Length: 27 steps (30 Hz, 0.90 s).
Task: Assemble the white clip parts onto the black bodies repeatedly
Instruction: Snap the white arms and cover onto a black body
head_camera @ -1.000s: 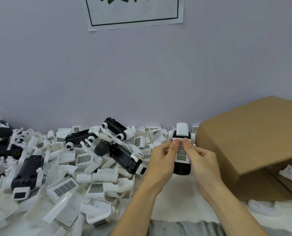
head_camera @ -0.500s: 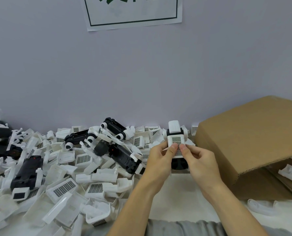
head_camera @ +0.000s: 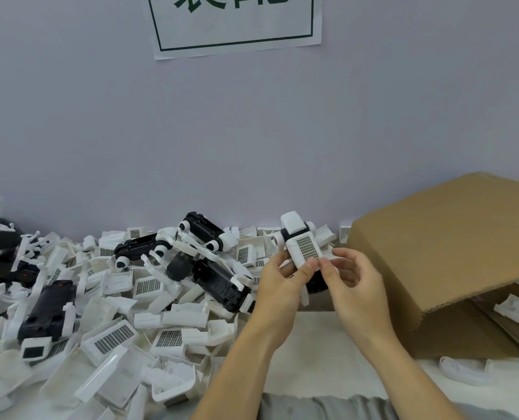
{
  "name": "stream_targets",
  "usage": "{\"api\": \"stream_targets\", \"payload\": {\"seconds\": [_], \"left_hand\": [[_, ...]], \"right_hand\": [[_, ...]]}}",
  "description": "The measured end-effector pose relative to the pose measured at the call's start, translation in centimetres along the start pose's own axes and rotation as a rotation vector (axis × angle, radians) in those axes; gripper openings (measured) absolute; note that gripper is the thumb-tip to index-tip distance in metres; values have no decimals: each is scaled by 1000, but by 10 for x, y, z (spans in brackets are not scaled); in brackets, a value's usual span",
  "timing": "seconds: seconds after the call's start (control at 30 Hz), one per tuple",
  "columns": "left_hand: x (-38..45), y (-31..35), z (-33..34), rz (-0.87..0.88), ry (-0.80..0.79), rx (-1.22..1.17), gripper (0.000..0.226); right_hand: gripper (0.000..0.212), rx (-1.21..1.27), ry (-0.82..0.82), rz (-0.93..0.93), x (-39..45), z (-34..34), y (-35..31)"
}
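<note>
Both of my hands hold one black body (head_camera: 315, 284) above the desk (head_camera: 312, 353), near its far edge and just left of the cardboard box (head_camera: 452, 253). A white clip part (head_camera: 303, 248) with a gridded face lies along the top of the body, tilted so that its far end leans left toward the wall (head_camera: 252, 131). My left hand (head_camera: 278, 286) curls around the left side of the piece, its thumb pressed on the near end of the white clip part. My right hand (head_camera: 355, 286) pinches the same near end from the right, thumb tip beside the left thumb, the other fingers curled behind. The grip thus sits at the near end of the piece; most of the white clip part and its cap project beyond the fingers, while the dark lower end of the body shows between the two palms. A pile of loose white parts (head_camera: 113, 338) and further black bodies (head_camera: 49, 310) covers the left half of the desk. A paper sign (head_camera: 237, 22) hangs on the wall above.
</note>
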<state>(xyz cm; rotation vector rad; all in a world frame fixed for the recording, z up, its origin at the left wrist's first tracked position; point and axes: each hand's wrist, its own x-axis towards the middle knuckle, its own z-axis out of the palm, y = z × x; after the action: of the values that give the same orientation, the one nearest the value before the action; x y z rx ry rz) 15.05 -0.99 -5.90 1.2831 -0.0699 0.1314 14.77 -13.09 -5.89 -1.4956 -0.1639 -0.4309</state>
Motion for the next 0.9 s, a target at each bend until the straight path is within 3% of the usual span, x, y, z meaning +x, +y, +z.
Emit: {"api": "stream_targets", "payload": {"seconds": [0.23, 0.37, 0.6, 0.7, 0.9], "left_hand": [[-1, 15, 1, -110, -56, -327, 41], [0, 14, 2, -79, -25, -357, 30], [0, 11, 4, -44, 132, -186, 36], [0, 10, 4, 5, 237, -121, 34], [-6, 14, 3, 162, 117, -70, 53]], "right_hand": [[52, -259, -125, -129, -7, 2, 4], [55, -298, -97, -145, -4, 0, 4], [23, 7, 73, -23, 3, -4, 8], [21, 186, 90, 82, 6, -8, 9], [29, 315, 20, 213, 6, -8, 11]]}}
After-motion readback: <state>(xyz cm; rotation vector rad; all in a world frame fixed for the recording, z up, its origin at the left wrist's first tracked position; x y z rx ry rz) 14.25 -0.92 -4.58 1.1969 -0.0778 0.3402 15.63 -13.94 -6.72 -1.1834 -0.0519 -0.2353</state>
